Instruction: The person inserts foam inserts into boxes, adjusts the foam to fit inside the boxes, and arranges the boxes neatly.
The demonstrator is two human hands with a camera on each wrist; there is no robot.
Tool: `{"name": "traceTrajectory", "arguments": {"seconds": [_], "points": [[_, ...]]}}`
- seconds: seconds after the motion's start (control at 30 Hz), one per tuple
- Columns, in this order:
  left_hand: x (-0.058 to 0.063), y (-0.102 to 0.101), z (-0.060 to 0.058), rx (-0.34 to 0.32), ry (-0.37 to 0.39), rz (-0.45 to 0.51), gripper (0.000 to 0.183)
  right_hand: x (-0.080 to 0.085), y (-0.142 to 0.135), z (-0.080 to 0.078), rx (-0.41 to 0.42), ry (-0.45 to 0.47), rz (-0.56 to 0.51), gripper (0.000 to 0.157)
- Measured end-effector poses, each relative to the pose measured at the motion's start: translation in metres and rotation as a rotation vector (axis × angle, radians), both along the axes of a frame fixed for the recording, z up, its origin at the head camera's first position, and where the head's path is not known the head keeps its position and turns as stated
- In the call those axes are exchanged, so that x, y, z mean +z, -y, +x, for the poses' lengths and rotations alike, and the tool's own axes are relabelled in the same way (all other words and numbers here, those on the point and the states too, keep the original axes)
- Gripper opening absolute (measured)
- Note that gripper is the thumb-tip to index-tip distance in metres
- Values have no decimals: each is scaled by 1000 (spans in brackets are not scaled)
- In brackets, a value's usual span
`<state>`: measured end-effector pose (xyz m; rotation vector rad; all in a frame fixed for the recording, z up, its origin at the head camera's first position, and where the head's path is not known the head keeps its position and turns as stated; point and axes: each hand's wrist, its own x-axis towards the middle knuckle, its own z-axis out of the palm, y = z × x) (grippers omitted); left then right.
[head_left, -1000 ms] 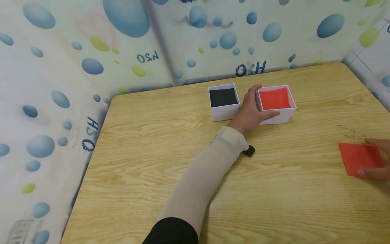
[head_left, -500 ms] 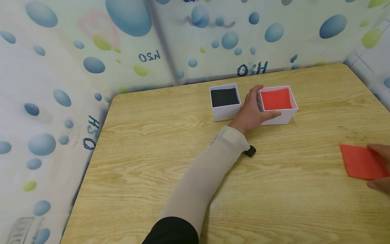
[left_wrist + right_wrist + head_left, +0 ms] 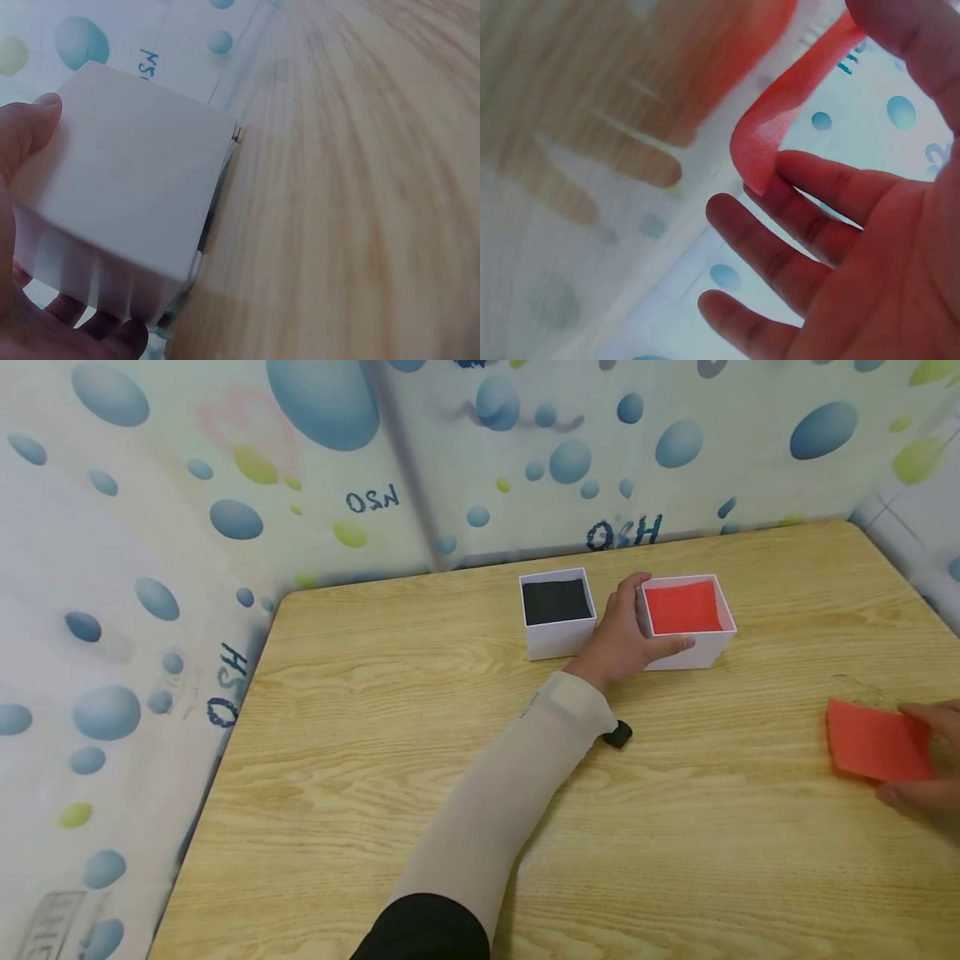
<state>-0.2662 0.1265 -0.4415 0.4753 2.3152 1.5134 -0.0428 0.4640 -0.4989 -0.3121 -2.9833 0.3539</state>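
Note:
My left hand grips the left side of a white box with red sheet material inside. Its thumb lies along the box's front wall, and in the left wrist view the fingers curl round the side of the box. At the right edge of the head view, my right hand pinches a thin red square sheet, paper or cloth. In the right wrist view that sheet bends between thumb and fingertips, lifted off the table; the other fingers spread out below it.
A second white box with black sheet material stands just left of my left hand. Both boxes rest near the back of the wood-grain table. A bubble-patterned curtain hangs behind and to the left.
My right hand has raised the red sheet off the table and shifted it slightly left, with the sheet now bending. The left hand still holds its box in place.

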Motion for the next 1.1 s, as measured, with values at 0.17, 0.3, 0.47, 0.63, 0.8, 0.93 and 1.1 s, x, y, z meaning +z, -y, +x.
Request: {"name": "traceTrajectory", "arguments": {"seconds": [0.17, 0.3, 0.47, 0.63, 0.8, 0.93, 1.1], "points": [[0, 0, 1, 2, -2, -2, 102, 21, 8, -15, 112, -55, 24, 136], [1, 0, 2, 8, 1, -9, 102, 35, 19, -22, 172, -113, -5, 135], [1, 0, 2, 12, 0, -14, 102, 48, 37, -29, 192, -197, -38, 139], [1, 1, 2, 13, 4, -15, 102, 54, 50, -37, 169, -185, -105, 106], [2, 0, 2, 6, 3, -7, 102, 63, 62, -48, 193, -215, -176, 98], [3, 0, 3, 7, -1, -13, 102, 79, 76, -56, 220, -245, -220, 95], [3, 0, 4, 6, -9, -12, 102, 97, 93, -68, 208, -205, -271, 99]]}}
